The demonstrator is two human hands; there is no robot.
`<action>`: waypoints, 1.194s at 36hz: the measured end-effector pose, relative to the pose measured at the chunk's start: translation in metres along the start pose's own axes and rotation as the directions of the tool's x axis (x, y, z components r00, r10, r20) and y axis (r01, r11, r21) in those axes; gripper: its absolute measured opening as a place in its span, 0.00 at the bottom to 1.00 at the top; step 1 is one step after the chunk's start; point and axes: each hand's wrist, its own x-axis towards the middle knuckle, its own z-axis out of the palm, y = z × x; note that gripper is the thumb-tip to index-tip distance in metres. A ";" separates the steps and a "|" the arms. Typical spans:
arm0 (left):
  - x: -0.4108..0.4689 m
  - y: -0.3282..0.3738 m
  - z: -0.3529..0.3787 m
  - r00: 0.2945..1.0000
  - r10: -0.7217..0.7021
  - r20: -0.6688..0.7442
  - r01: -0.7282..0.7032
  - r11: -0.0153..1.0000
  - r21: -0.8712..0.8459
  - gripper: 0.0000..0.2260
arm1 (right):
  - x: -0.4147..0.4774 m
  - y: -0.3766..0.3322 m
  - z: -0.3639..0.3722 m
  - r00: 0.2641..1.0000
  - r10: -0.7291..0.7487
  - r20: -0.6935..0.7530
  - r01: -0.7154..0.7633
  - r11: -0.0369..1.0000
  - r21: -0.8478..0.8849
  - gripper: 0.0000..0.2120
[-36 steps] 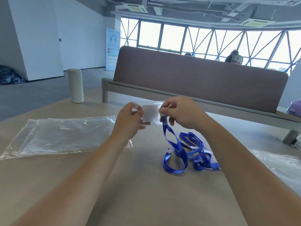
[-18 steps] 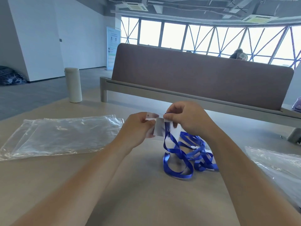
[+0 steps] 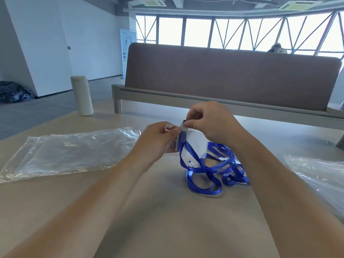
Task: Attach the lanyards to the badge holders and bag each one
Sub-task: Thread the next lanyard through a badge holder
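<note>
A clear badge holder (image 3: 193, 144) with a white card inside hangs between my hands above the table. My left hand (image 3: 158, 140) pinches its upper left edge. My right hand (image 3: 208, 123) pinches the lanyard's clip (image 3: 184, 127) at the holder's top edge. The blue lanyard (image 3: 206, 172) trails down from the clip and lies in loops on the table, under and right of the holder. Whether the clip is fastened through the holder's slot is hidden by my fingers.
Clear plastic bags (image 3: 74, 148) lie stacked on the wooden table (image 3: 167, 220) at the left; another clear bag (image 3: 320, 170) lies at the right edge. A pale cylindrical bottle (image 3: 81, 95) stands at the far left. A brown padded partition (image 3: 230, 75) bounds the table's far side.
The holder has turned from edge-on to hang flat, with its white card facing me. My right hand has moved the clip onto its top edge. The lanyard loops have shifted slightly.
</note>
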 end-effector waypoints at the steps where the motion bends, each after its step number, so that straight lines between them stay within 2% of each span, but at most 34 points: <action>1: 0.000 0.000 0.000 1.000 0.002 0.007 -0.002 1.000 -0.009 0.09 | 0.000 -0.002 0.000 1.000 -0.007 0.001 0.007 1.000 -0.004 0.03; 8: -0.003 -0.003 -0.001 0.996 0.079 -0.052 -0.072 0.990 0.118 0.08 | -0.005 -0.010 0.009 1.000 -0.016 0.025 0.016 1.000 -0.006 0.03; 16: 0.000 -0.004 0.001 0.994 0.065 -0.086 -0.048 0.983 0.179 0.04 | -0.006 -0.012 0.016 1.000 -0.011 -0.011 0.011 1.000 -0.025 0.05; 21: -0.002 0.001 0.001 0.991 0.079 -0.104 -0.056 0.977 0.207 0.06 | -0.004 -0.011 0.018 1.000 -0.001 -0.021 0.000 0.999 -0.053 0.06; 24: -0.001 0.001 0.001 0.987 0.070 -0.142 -0.038 0.976 0.216 0.07 | -0.004 -0.011 0.020 0.997 -0.001 -0.074 -0.003 0.998 -0.055 0.06; 28: 0.007 -0.001 -0.009 0.957 0.028 -0.287 0.017 0.988 0.156 0.08 | -0.003 -0.013 0.026 0.984 0.056 -0.169 -0.068 0.996 -0.063 0.08; 32: 0.015 -0.003 -0.025 0.913 -0.021 -0.407 0.039 0.999 0.036 0.09 | -0.003 -0.021 0.038 0.989 0.137 -0.061 -0.145 0.976 -0.162 0.18; 34: 0.016 -0.005 -0.033 0.892 -0.048 -0.449 0.033 0.999 -0.042 0.09 | -0.004 -0.024 0.045 0.982 0.187 -0.027 -0.189 0.965 -0.180 0.18; 38: 0.019 -0.005 -0.039 0.871 -0.086 -0.484 -0.012 0.980 -0.198 0.06 | -0.003 -0.023 0.058 0.962 0.272 0.000 -0.266 0.940 -0.214 0.21; 41: 0.019 -0.003 -0.040 0.867 -0.099 -0.489 -0.019 0.973 -0.232 0.08 | -0.003 -0.020 0.064 0.950 0.312 -0.021 -0.306 0.915 -0.263 0.26; 43: 0.019 -0.002 -0.041 0.871 -0.112 -0.479 -0.026 0.962 -0.272 0.09 | -0.002 -0.018 0.065 0.940 0.335 -0.056 -0.339 0.912 -0.229 0.31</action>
